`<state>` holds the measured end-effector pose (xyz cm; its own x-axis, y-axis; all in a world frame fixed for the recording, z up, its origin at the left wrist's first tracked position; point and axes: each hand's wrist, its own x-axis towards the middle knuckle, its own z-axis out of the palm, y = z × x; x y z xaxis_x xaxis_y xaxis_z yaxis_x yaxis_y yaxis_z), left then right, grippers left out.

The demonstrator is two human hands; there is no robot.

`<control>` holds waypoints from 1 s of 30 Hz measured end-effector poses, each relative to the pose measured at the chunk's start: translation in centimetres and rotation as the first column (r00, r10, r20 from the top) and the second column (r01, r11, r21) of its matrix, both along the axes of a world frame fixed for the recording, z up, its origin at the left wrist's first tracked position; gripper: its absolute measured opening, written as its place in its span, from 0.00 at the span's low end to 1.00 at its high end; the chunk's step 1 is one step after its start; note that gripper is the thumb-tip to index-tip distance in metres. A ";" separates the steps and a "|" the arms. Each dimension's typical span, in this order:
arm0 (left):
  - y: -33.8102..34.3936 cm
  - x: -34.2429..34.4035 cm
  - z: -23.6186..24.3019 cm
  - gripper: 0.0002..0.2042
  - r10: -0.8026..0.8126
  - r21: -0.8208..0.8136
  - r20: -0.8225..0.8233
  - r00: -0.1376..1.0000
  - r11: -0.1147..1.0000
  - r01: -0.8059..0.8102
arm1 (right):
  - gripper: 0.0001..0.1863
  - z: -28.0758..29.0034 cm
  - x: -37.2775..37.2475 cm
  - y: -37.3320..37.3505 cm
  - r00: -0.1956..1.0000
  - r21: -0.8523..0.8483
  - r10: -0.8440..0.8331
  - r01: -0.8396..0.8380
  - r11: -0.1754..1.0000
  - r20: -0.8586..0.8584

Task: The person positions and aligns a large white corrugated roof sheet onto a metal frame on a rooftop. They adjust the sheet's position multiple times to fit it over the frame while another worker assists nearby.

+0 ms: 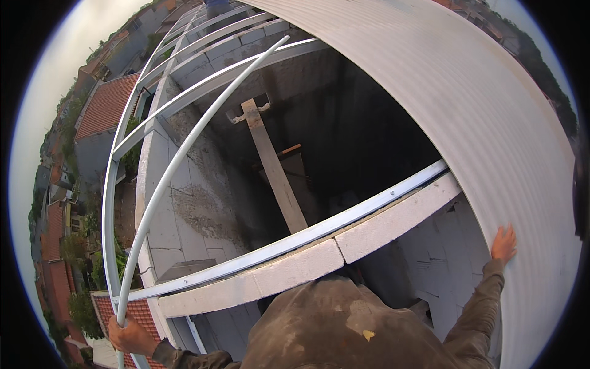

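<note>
My left hand [129, 337] is wrapped round a long white pipe [187, 144] at the lower left; the pipe runs up to the top middle, lying across the metal roof framing [109, 209]. My right hand [503, 245] rests with fingers spread on a large pale ribbed roofing sheet [467, 92] that covers the right side of the view. Both forearms in brown sleeves reach in beside my stained brown top. Just beyond me, a steel channel [307, 232] runs along a block wall top [388, 219].
A deep, dark opening lies below, with a plank [276, 175] reaching across it and grey block walls [203, 203] round it. Another person [217, 8] is at the far end of the framing. Beyond the left edge are tiled roofs [107, 101] and trees, far lower.
</note>
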<state>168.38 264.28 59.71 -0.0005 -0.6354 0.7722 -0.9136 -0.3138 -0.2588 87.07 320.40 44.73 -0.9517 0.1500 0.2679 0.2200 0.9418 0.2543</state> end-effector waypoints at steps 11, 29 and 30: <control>-4.5 -3.0 5.7 0.15 -0.248 0.057 0.234 0.940 0.969 0.241 | 0.33 -1.0 -1.8 0.8 0.999 -0.018 0.051 -0.051 0.999 0.012; -16.9 -29.1 4.4 0.13 -0.492 0.796 0.030 0.870 0.538 0.277 | 0.30 0.0 -1.4 0.5 0.980 -0.163 0.199 -0.198 0.967 -0.012; -17.4 -30.7 3.5 0.12 -0.558 0.803 0.020 0.829 0.503 0.319 | 0.29 -0.1 -1.5 0.6 0.979 -0.168 0.202 -0.202 0.965 -0.015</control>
